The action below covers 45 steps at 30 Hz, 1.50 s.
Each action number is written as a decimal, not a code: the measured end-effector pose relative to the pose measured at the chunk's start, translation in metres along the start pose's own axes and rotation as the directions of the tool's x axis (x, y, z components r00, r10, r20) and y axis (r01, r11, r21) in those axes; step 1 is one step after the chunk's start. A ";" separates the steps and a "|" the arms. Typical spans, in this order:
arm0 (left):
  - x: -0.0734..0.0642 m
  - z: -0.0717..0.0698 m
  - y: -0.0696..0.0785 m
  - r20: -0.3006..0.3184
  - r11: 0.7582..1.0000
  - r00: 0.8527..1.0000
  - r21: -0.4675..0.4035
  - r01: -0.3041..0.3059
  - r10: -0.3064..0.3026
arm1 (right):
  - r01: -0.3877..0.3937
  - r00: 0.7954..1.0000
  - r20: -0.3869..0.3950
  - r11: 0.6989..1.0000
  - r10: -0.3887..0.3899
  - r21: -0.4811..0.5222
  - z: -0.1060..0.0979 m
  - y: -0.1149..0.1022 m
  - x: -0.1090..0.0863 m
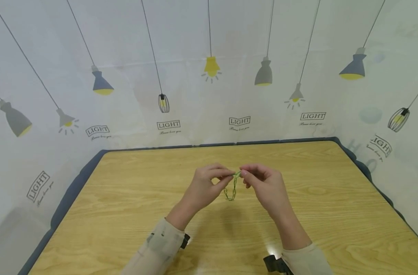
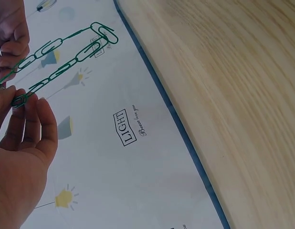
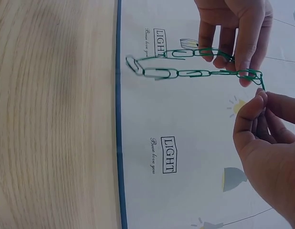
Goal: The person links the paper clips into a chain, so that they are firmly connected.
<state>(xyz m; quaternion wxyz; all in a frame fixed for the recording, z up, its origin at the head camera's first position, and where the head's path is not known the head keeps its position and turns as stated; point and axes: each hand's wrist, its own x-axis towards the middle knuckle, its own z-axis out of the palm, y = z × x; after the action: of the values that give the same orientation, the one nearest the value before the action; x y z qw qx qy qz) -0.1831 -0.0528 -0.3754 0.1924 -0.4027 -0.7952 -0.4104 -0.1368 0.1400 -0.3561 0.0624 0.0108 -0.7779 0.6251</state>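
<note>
A chain of green paper clips (image 1: 230,199) hangs in a narrow loop between the two hands, above the table. My left hand (image 1: 202,188) pinches one end between thumb and fingertips. Close beside it, my right hand (image 1: 268,188) pinches a paper clip at the other end with thumb and index finger. In the right wrist view, a clip slants from the right fingertips up to the chain (image 3: 194,73) by the left fingers. Several linked clips show in the left wrist view, where the chain (image 2: 85,53) stretches away from both hands. Fingertips partly cover the clips at the ends.
Beneath the hands is a wood-grain table (image 1: 126,214) with a dark blue edge. A pale wall covering (image 1: 188,34) printed with hanging lamps and the word LIGHT surrounds its back and sides. Dark straps sit at both wrists, beside light sleeves (image 1: 160,244).
</note>
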 end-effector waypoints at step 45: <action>0.002 0.006 -0.005 0.017 1.000 1.000 -0.012 0.012 -0.012 | 0.025 1.000 -0.001 0.999 -0.025 -0.024 -0.003 0.012 0.004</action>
<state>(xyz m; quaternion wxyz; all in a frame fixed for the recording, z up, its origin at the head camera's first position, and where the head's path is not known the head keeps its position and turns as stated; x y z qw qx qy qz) -0.1882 -0.0482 -0.3800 0.1807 -0.4025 -0.7967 -0.4129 -0.1414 0.1454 -0.3669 0.0708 0.0194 -0.7852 0.6149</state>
